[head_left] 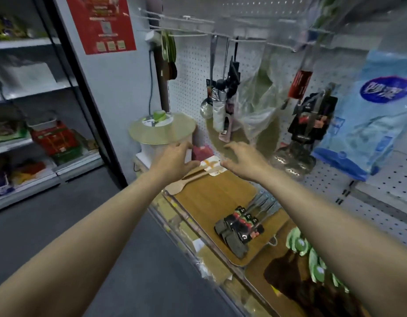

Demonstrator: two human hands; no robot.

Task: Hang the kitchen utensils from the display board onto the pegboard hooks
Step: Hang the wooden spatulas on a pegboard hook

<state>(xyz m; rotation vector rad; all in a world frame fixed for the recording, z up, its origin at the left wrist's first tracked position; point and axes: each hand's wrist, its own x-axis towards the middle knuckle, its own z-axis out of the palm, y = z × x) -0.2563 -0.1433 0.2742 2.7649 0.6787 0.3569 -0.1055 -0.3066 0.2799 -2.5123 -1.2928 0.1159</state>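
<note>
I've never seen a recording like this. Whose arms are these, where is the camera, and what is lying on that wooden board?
There is no machine here: a person wears a wide-angle camera on the head, looking forward and down, so you see their own arms. The left hand and right hand are both open and hold nothing; they reach toward a wooden spatula with a card label, lying at the far end of the wooden board. Nearer on the board lies a bundle of black utensils in packaging. Behind stands the white pegboard, where a ladle and other goods already hang from hooks.
</note>
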